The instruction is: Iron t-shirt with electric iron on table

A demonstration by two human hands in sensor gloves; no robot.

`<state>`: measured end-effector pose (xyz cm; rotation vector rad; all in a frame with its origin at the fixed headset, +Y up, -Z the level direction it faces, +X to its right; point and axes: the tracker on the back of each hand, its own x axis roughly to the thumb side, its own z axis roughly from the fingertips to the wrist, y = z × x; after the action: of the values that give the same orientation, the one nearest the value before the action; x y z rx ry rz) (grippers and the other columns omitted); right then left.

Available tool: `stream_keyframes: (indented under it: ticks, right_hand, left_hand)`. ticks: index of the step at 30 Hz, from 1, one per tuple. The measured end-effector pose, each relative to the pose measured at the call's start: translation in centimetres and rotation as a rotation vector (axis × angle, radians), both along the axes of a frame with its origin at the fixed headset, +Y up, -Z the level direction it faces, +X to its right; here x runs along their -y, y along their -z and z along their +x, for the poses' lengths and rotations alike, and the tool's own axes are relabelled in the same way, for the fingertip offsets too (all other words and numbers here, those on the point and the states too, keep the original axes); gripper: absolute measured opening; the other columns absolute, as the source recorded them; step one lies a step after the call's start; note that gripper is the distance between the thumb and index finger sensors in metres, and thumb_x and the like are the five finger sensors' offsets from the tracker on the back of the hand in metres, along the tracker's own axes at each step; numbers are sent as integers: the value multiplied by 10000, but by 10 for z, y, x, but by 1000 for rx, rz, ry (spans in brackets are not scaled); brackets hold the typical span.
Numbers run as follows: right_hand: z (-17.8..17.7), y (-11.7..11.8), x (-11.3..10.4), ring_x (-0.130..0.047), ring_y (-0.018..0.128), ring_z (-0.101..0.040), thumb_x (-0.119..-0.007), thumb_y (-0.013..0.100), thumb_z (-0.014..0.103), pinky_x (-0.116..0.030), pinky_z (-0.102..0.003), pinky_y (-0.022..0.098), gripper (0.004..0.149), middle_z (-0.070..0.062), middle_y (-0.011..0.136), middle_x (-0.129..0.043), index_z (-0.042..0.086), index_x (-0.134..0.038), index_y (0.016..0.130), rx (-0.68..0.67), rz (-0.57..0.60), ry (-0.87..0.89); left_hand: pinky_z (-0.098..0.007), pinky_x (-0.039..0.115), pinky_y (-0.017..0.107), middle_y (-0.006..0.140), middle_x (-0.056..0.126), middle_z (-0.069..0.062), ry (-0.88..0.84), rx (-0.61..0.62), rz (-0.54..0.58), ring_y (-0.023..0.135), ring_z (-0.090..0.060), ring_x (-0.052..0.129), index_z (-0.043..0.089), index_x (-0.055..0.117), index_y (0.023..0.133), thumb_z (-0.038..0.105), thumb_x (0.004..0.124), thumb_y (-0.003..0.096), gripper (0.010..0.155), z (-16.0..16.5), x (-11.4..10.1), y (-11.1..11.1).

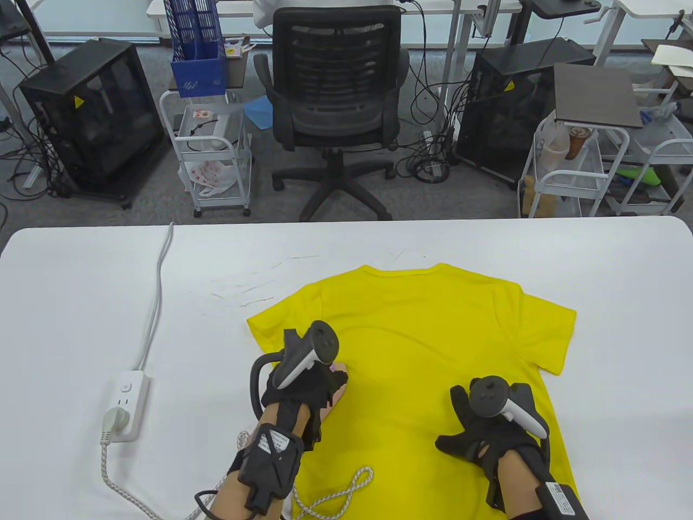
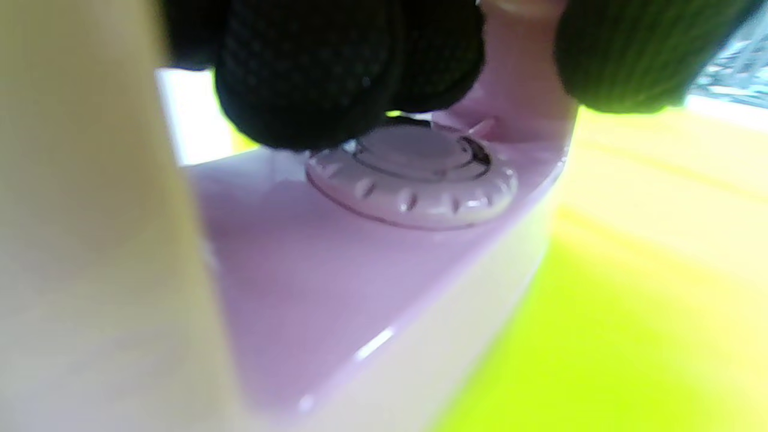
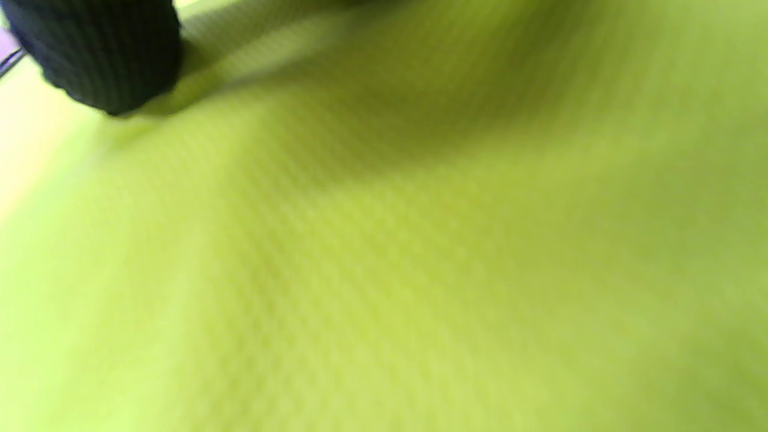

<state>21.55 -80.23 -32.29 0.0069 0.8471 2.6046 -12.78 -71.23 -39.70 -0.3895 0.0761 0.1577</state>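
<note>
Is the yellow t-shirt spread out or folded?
Spread out: the t-shirt lies flat on the table, collar away from the person, both sleeves showing, right hand resting on it.

The t-shirt (image 1: 433, 346) is plain bright yellow, showing a fine woven grain in the right wrist view, and lies on a white counter (image 1: 606, 281). The iron (image 2: 336, 258) is pale lilac-pink with a cream edge and a ribbed dial (image 2: 414, 174) of the same pale tone. Both gloves, on the left hand (image 1: 303, 387) and right hand (image 1: 482, 433), are black knit mesh. At 9 o'clock from the shirt sits a white power strip (image 1: 125, 403); the iron's cord (image 1: 335, 495), at 6 o'clock, is white braided with dark flecks.
</note>
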Motion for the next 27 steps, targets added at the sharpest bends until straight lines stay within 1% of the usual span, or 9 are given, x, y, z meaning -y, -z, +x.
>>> stream_keyframes:
  ticks: [4, 8, 10, 14, 17, 18, 20, 24, 27]
  right_hand:
    - [1, 0, 0, 164, 911, -321, -790, 407, 659, 3, -636, 613, 949, -30, 1040, 128, 391, -105, 1006, 1, 0, 7]
    - [1, 0, 0, 168, 909, -322, -790, 408, 658, 6, -637, 611, 949, -31, 1039, 131, 390, -104, 1006, -2, -2, 8]
    - [1, 0, 0, 168, 909, -321, -789, 408, 658, 7, -637, 610, 948, -31, 1039, 131, 391, -103, 1006, -2, -1, 10]
    - [1, 0, 0, 170, 908, -321, -789, 408, 657, 9, -636, 609, 949, -30, 1039, 132, 391, -102, 1005, -2, 1, 12]
    - [1, 0, 0, 171, 907, -320, -789, 408, 658, 11, -635, 608, 948, -29, 1038, 133, 391, -102, 1005, -2, 0, 13]
    - [1, 0, 0, 172, 907, -319, -789, 409, 658, 11, -635, 608, 948, -29, 1038, 134, 392, -102, 1005, -2, 0, 14]
    - [1, 0, 0, 173, 906, -319, -787, 408, 659, 12, -635, 607, 950, -30, 1037, 135, 391, -98, 1005, -4, -1, 13]
    - [1, -1, 0, 174, 905, -317, -786, 408, 659, 15, -633, 606, 948, -27, 1037, 135, 393, -99, 1004, -3, 1, 16]
    - [1, -1, 0, 175, 905, -316, -785, 409, 659, 16, -631, 606, 945, -25, 1037, 136, 395, -100, 1005, -2, 3, 17]
  left_hand:
    - [-442, 872, 369, 650, 942, 49, -118, -38, -108, 312, -171, 1034, 317, 615, 1026, 566, 865, 409, 710, -6, -12, 9]
    - [-432, 875, 370, 655, 938, 60, -226, 35, -64, 318, -159, 1035, 325, 605, 1028, 584, 838, 411, 708, 18, -22, 16]
    - [-429, 876, 371, 656, 938, 66, -272, 102, -45, 319, -156, 1037, 329, 601, 1027, 599, 822, 407, 711, 46, -19, 23]
    - [-426, 876, 376, 661, 934, 71, -221, 156, -40, 328, -153, 1037, 337, 590, 1026, 616, 798, 399, 717, 89, -1, 37]
    - [-431, 870, 375, 654, 931, 61, -198, 180, -23, 320, -160, 1027, 346, 603, 1021, 616, 798, 400, 705, 104, 9, 48]
    - [-439, 870, 366, 646, 941, 51, -160, 144, 17, 309, -169, 1030, 346, 616, 1016, 610, 805, 393, 703, 105, 8, 49]
    - [-434, 872, 373, 650, 938, 69, -43, 154, 40, 318, -156, 1033, 373, 601, 1017, 628, 792, 390, 703, 102, 4, 61]
    - [-454, 853, 388, 659, 932, 53, -28, -61, 65, 334, -179, 1023, 384, 593, 1018, 617, 799, 389, 702, 60, 3, 87]
    - [-456, 850, 391, 660, 928, 51, -31, -211, 56, 336, -181, 1021, 376, 589, 1022, 616, 806, 393, 707, 29, 3, 98]
